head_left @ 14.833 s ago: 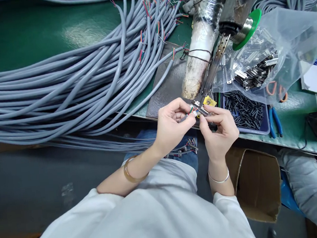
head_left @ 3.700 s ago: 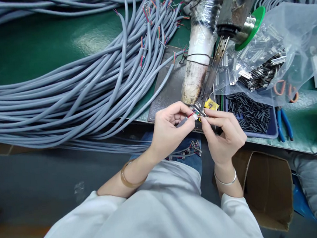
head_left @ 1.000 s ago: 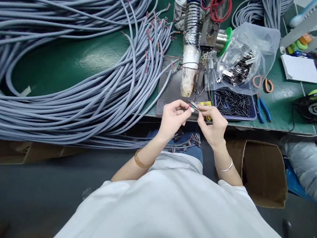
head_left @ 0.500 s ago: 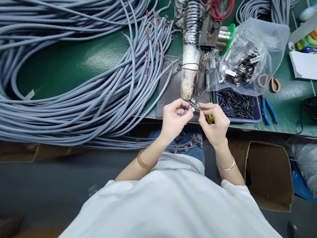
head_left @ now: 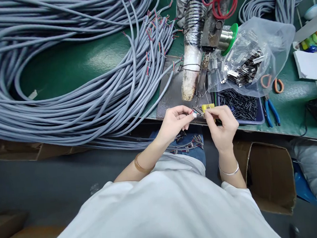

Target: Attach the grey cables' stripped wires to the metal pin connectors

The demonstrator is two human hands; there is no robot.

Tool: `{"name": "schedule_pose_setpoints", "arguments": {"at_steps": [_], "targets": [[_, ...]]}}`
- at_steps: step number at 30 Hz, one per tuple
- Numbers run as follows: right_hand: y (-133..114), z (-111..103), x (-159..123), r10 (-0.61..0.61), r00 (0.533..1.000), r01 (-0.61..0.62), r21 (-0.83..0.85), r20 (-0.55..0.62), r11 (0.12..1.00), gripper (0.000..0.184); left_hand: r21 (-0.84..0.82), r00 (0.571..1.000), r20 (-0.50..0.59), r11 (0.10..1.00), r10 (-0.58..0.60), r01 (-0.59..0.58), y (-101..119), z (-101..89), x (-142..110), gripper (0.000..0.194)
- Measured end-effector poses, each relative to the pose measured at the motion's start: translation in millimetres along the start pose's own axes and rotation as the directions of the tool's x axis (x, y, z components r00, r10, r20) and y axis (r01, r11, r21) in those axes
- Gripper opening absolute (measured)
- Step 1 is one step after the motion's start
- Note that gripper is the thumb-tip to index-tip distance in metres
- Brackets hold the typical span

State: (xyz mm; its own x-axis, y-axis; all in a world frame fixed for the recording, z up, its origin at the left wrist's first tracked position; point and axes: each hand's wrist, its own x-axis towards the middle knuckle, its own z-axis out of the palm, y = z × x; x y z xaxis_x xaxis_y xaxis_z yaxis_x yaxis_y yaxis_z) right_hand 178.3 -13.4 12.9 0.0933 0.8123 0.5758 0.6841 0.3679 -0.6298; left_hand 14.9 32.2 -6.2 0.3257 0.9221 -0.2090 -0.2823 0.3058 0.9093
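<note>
Workshop: green workbench (head_left: 295,99), heaped grey cables (head_left: 90,99), solder spool (head_left: 226,39), pliers (head_left: 271,111), bagged metal connectors (head_left: 245,70).

No text, label, brand, number or sign can be read.
</note>
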Motion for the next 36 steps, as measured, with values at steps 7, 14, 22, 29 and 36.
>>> {"name": "schedule_pose_setpoints", "arguments": {"at_steps": [7,14,22,29,36], "targets": [[-13.2,-10.7,-4.2,-0.134,0.961,0.174,-0.155,0.241,0.972,0.016,-0.064,0.995,0.098,0.997,-0.028,0.034,0.3,-1.8,-7.3,0.030],[-14.0,-4.3,-2.6,-0.135,0.926,0.241,-0.279,0.352,0.929,0.009,-0.105,0.993,0.105,0.992,-0.061,0.072,-1.0,-6.0,-9.0,0.029],[-12.0,-0.7,-8.7,0.041,0.998,-0.040,0.008,-0.046,0.999,0.003,-0.052,0.999,0.030,0.998,0.022,-0.020,4.1,-1.3,-13.4,0.028],[-14.1,-15.0,-7.9,0.109,0.933,-0.058,0.156,-0.344,0.986,0.014,-0.013,0.998,-0.034,0.998,0.061,-0.062,-1.9,-1.5,-11.0,0.026],[-5.7,6.0,-11.1,-0.173,0.984,0.175,-0.075,0.035,0.982,0.013,-0.037,0.996,-0.033,0.996,0.079,-0.080,0.9,3.5,-6.3,0.029]]}}
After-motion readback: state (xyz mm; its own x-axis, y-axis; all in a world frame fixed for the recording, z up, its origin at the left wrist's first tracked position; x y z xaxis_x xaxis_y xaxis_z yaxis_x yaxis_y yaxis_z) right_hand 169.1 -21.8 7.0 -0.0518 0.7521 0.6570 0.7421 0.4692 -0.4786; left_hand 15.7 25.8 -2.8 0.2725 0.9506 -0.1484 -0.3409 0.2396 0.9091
